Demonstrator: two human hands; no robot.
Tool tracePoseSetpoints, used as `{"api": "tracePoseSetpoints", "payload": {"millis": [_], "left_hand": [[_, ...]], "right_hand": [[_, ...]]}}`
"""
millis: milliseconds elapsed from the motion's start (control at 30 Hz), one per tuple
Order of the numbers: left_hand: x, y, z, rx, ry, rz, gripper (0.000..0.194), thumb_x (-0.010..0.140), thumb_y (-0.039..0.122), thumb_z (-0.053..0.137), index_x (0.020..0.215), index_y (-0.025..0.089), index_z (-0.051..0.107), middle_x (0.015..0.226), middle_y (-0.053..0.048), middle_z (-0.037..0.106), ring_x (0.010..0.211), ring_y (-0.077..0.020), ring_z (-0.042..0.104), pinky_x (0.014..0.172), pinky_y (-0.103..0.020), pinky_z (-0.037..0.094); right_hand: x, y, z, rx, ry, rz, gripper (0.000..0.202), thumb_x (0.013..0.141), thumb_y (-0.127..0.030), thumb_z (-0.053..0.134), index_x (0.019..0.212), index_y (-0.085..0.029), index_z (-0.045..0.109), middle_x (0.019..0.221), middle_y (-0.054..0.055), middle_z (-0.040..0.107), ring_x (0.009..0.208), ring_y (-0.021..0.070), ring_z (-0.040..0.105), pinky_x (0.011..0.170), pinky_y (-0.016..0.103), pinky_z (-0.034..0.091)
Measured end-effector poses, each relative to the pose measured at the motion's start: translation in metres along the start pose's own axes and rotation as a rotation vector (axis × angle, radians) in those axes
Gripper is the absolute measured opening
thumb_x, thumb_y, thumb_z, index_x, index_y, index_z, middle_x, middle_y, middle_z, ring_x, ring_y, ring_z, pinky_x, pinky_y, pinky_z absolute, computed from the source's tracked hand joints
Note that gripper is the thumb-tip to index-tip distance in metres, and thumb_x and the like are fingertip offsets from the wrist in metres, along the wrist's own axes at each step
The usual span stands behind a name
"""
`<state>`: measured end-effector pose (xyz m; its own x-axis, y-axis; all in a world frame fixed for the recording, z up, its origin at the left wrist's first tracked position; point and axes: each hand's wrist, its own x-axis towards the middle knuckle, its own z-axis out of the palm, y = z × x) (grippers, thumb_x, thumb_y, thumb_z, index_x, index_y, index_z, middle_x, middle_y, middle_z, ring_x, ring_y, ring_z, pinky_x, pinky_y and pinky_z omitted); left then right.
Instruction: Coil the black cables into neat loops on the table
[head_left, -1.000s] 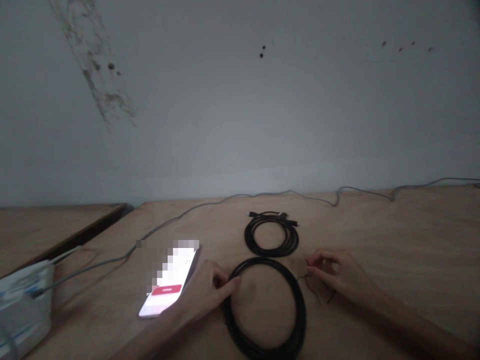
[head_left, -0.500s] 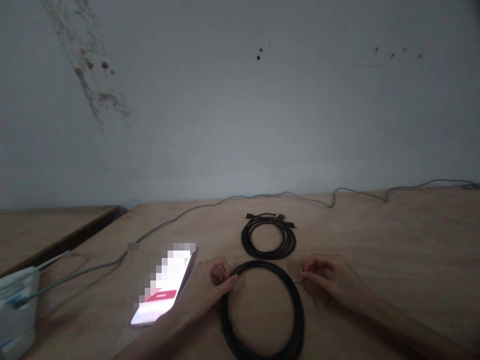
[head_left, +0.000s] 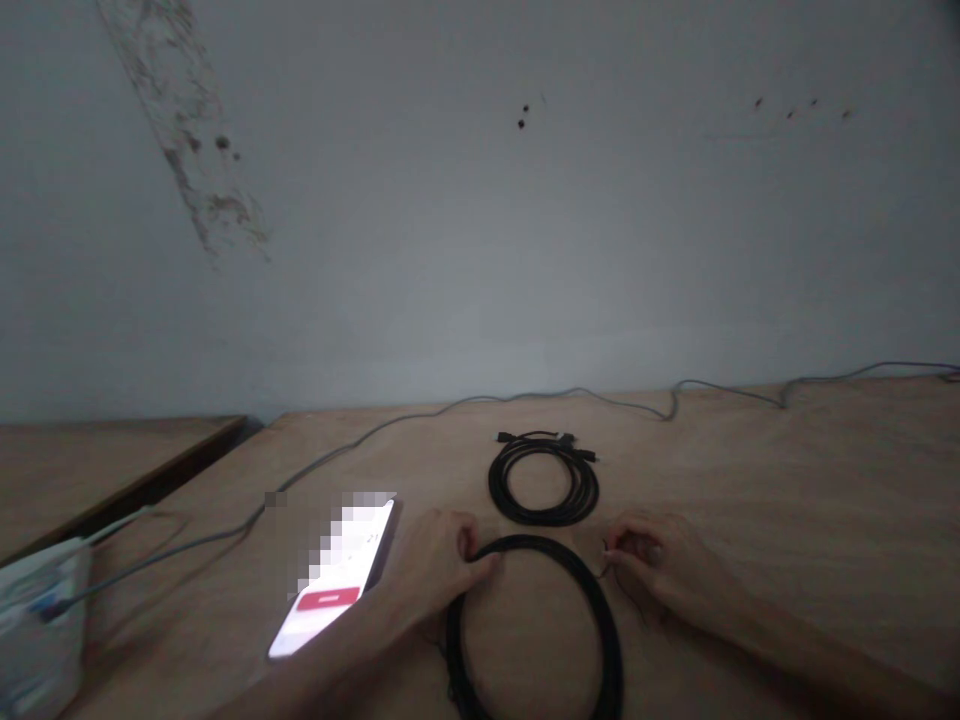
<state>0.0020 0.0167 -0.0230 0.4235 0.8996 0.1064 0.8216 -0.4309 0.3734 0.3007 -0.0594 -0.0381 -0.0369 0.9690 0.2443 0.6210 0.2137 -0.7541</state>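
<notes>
A large black cable coil [head_left: 609, 640] lies on the wooden table [head_left: 787, 480], its lower part cut off by the frame edge. My left hand [head_left: 442, 565] is closed on the coil's upper left side, thumb laid over the inner edge. To the right of the coil, my right hand [head_left: 667, 560] pinches a thin dark tie [head_left: 632, 592] between thumb and forefinger. One end of this tie reaches to the coil's right side; another dangles below the fingers. Just beyond the large coil rests a smaller black cable coil [head_left: 498, 490] with its plugs on top.
Left of my left forearm lies a phone [head_left: 300, 632] with a lit screen. A grey cable [head_left: 322, 458] runs along the table's back near the wall [head_left: 480, 250] to a white device [head_left: 45, 630] at the left. A dark gap [head_left: 172, 475] parts two tabletops.
My left hand has moved slightly right and closed on the large coil. My right hand still pinches the tie near the coil's right side. The view has shifted a little.
</notes>
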Motion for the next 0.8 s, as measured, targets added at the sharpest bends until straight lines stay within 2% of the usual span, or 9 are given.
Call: {"api": "tracePoseSetpoints", "payload": {"millis": [167, 400, 633, 800], "left_hand": [[-0.006, 0.002, -0.004, -0.049, -0.025, 0.007, 0.033, 0.078, 0.042, 0.064, 0.059, 0.019, 0.050, 0.057, 0.004, 0.049, 0.056, -0.0126, 0.043, 0.053, -0.028, 0.023], [-0.016, -0.001, 0.004, -0.087, 0.031, -0.020, 0.028, 0.076, 0.030, 0.059, 0.056, 0.020, 0.042, 0.054, 0.004, 0.045, 0.053, -0.0124, 0.042, 0.055, -0.028, 0.024], [-0.018, -0.002, 0.010, -0.021, 0.033, -0.006, 0.029, 0.076, 0.030, 0.056, 0.055, 0.020, 0.040, 0.054, 0.003, 0.047, 0.054, -0.0132, 0.043, 0.055, -0.029, 0.023], [-0.018, -0.004, 0.010, 0.004, 0.008, 0.001, 0.024, 0.073, 0.028, 0.056, 0.055, 0.020, 0.041, 0.055, 0.003, 0.048, 0.055, -0.0134, 0.044, 0.056, -0.030, 0.023]], "right_hand": [[0.008, -0.004, 0.003, -0.060, 0.021, -0.059, 0.009, 0.078, -0.029, 0.067, 0.075, -0.027, 0.075, 0.069, 0.003, 0.072, 0.060, 0.0225, 0.063, 0.058, 0.033, 0.048], [0.008, -0.017, 0.018, -0.017, 0.003, -0.069, 0.019, 0.087, -0.035, 0.060, 0.073, -0.023, 0.067, 0.063, 0.002, 0.066, 0.057, 0.0200, 0.060, 0.056, 0.031, 0.048], [0.005, 0.004, 0.028, -0.020, 0.022, -0.062, 0.020, 0.090, -0.040, 0.059, 0.081, -0.024, 0.067, 0.070, 0.002, 0.068, 0.064, 0.0205, 0.063, 0.062, 0.032, 0.051], [0.003, 0.010, 0.026, -0.010, 0.039, -0.075, 0.025, 0.093, -0.047, 0.058, 0.090, -0.026, 0.071, 0.077, 0.003, 0.071, 0.075, 0.0228, 0.067, 0.074, 0.036, 0.054]]}}
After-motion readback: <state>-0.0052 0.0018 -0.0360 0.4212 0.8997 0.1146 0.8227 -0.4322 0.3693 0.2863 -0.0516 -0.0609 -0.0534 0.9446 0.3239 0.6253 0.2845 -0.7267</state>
